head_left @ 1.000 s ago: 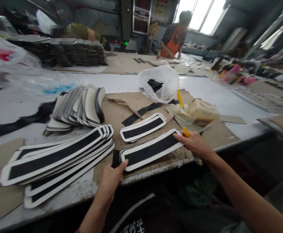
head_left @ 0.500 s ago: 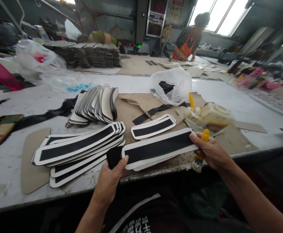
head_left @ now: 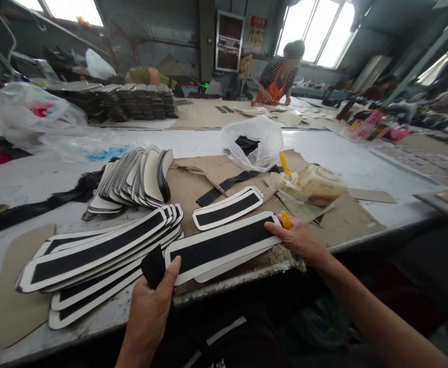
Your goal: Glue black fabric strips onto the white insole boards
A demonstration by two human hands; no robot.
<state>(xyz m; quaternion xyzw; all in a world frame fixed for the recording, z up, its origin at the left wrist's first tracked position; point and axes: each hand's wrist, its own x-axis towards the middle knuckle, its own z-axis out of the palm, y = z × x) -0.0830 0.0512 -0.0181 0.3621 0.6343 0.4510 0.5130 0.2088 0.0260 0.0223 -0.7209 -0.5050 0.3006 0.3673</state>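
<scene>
A long white panel (head_left: 247, 221) with a black strip along its middle lies at the table's front edge, over another pale panel (head_left: 231, 264). My left hand (head_left: 149, 306) pinches its left end, thumb on top, and also grips loose black strips (head_left: 153, 267). My right hand (head_left: 304, 240) holds the right end. A yellow-handled brush (head_left: 286, 220) is tucked in that same hand, its lower part mostly hidden. To the left rests a fanned stack of similar panels (head_left: 101, 249). Just behind my panel lie shorter curved panels (head_left: 227, 208) with black strips.
Behind stand curved pale pieces (head_left: 147, 176) in a row. A plastic bag (head_left: 252, 143) holds black material. At right is a stained glue container (head_left: 319, 181) with a second yellow-handled tool (head_left: 284, 163). A person in an orange apron (head_left: 272, 89) works at the far table.
The camera view has turned, so everything sits further left and lower. Both hands keep hold of the panel's ends, and the brush's lower part is now less visible.
</scene>
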